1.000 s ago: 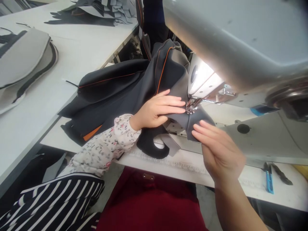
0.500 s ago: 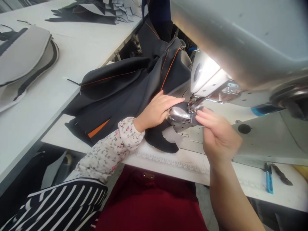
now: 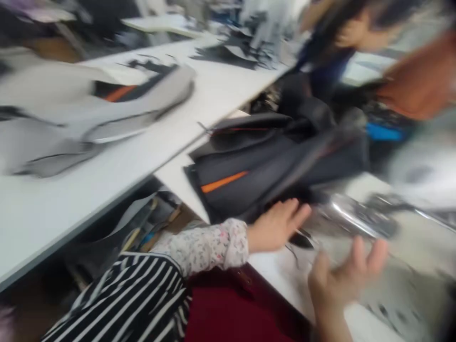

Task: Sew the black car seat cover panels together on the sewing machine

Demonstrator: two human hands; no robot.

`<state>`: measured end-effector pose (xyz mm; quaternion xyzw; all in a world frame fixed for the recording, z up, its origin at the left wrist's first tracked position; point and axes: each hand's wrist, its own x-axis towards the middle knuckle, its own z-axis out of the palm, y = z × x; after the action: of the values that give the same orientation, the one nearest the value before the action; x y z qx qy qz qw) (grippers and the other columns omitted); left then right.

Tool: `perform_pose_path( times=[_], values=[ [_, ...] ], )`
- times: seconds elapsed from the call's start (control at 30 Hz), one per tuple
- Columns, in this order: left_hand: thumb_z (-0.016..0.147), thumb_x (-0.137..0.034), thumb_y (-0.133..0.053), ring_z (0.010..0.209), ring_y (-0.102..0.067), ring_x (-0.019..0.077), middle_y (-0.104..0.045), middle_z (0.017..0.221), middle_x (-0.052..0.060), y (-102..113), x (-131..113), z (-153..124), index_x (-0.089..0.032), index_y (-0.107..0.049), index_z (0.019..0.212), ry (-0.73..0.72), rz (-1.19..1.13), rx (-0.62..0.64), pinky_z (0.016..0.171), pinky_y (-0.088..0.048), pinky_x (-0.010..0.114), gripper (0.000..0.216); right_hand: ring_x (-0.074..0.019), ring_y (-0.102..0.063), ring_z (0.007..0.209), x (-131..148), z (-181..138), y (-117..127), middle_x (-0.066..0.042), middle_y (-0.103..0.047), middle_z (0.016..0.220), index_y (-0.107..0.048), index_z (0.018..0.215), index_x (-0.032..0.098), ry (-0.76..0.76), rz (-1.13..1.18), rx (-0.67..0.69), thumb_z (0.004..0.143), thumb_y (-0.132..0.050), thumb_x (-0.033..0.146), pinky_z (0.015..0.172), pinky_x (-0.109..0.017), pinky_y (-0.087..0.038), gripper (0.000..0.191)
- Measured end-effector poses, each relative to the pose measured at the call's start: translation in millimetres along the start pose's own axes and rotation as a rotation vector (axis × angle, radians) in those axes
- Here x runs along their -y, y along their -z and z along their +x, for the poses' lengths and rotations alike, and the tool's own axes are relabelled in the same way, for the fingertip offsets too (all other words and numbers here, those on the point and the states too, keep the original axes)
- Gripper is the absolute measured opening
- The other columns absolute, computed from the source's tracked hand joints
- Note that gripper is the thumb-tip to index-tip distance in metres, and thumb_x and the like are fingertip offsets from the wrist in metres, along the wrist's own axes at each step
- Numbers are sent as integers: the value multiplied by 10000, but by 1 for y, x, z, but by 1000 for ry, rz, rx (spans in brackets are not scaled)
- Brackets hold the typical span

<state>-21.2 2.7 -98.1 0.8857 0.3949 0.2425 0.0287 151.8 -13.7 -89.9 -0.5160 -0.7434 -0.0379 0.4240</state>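
A black seat-cover-like piece (image 3: 256,166) with orange accents lies folded across the white sewing table. My left hand (image 3: 274,229) is at its near edge, fingers stretched out; blur hides whether they touch it. To the right, my right hand (image 3: 344,278) is held above the machine bed, fingers apart, nothing in it. The shiny metal arm (image 3: 356,216) of the sewing machine is just beyond both hands. The white machine head (image 3: 416,166) is smeared by motion at the right edge. A small dark piece (image 3: 301,239) shows beside my left fingertips.
On the long white table (image 3: 107,190) at the left lie grey padded pieces (image 3: 117,114) with black edging. Dark cut pieces (image 3: 228,54) are piled at its far end. Another person's arm (image 3: 359,33) shows at the back right, near a brown-orange item (image 3: 420,80).
The view has swung left. Both hands have come away from the needle area; my right fingers have let go of the dark material and spread. The black cover has stayed on the table.
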Motion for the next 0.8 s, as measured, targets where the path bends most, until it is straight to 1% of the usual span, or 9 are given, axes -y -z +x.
perform_pose_path(
  times=[0.07, 0.13, 0.23, 0.3, 0.37, 0.47, 0.57, 0.67, 0.8],
  values=[
    [1026, -274, -433, 1549, -403, 281, -458, 1621, 189, 25, 8, -26, -155, -491, 1570, -150, 135, 138, 1291, -371, 348, 560, -428, -260, 1563, 17, 10, -41, -215, -298, 1661, -432, 1581, 173, 116, 104, 181, 979, -488, 404, 1111, -752, -365, 647],
    [1015, -396, -504, 1574, -329, 145, -508, 1606, -34, 59, 36, -46, -345, -622, 1469, -303, 203, 268, 1206, -364, 147, 472, -450, -256, 1556, 45, 22, -84, -199, -313, 1657, -466, 1569, 216, 220, 176, 316, 967, -500, 464, 1092, -786, -347, 653],
    [1024, -486, -534, 1535, -348, 1, -576, 1466, -277, 134, 116, -72, -538, -711, 1273, -286, 236, 326, 1136, -308, 27, 309, -480, -251, 1548, 88, 26, -131, -172, -326, 1660, -469, 1577, 283, 322, 177, 450, 953, -505, 538, 1067, -836, -308, 676],
    [1045, -405, -546, 1524, -431, 102, -605, 1496, -148, 194, 184, -91, -368, -698, 1359, 17, 310, 235, 1260, -290, 145, 351, -502, -254, 1540, 102, 19, -147, -160, -327, 1666, -450, 1591, 321, 367, 144, 491, 946, -504, 575, 1049, -872, -271, 695],
    [1058, -295, -531, 1500, -477, 285, -586, 1531, 13, 249, 249, -110, -204, -625, 1439, 337, 391, 95, 1281, -410, 420, 403, -523, -275, 1525, 102, 10, -155, -154, -300, 1683, -389, 1620, 356, 393, 71, 494, 954, -482, 593, 1026, -912, -218, 714],
    [1016, -343, -650, 1243, -653, 276, -627, 1393, 116, 301, 317, -139, -157, -609, 1366, 695, 424, -31, 1041, -584, 504, 399, -552, -336, 1486, 84, 0, -164, -166, -219, 1711, -221, 1673, 375, 419, -113, 460, 980, -427, 595, 962, -966, -159, 756],
    [1006, -386, -663, 1126, -674, 232, -647, 1305, 108, 309, 345, -160, -156, -617, 1315, 953, 400, -126, 958, -603, 447, 388, -551, -355, 1477, 70, -5, -169, -182, -180, 1714, -164, 1688, 332, 446, -247, 456, 981, -410, 616, 920, -970, -213, 800],
    [1008, -388, -660, 1101, -680, 225, -657, 1280, 106, 310, 358, -166, -151, -623, 1300, 1113, 376, -225, 939, -609, 433, 378, -497, -275, 1541, 70, -6, -169, -160, -160, 1722, -295, 1659, 277, 443, -318, 476, 993, -362, 625, 973, -937, -244, 755],
    [1008, -393, -658, 1139, -671, 238, -650, 1304, 108, 367, 363, -142, -155, -622, 1307, 1148, 445, -419, 975, -595, 459, 384, -412, -181, 1597, 85, -6, -164, -123, -152, 1731, -440, 1596, 238, 377, -348, 491, 1015, -269, 640, 1113, -865, -165, 727]
  ],
)
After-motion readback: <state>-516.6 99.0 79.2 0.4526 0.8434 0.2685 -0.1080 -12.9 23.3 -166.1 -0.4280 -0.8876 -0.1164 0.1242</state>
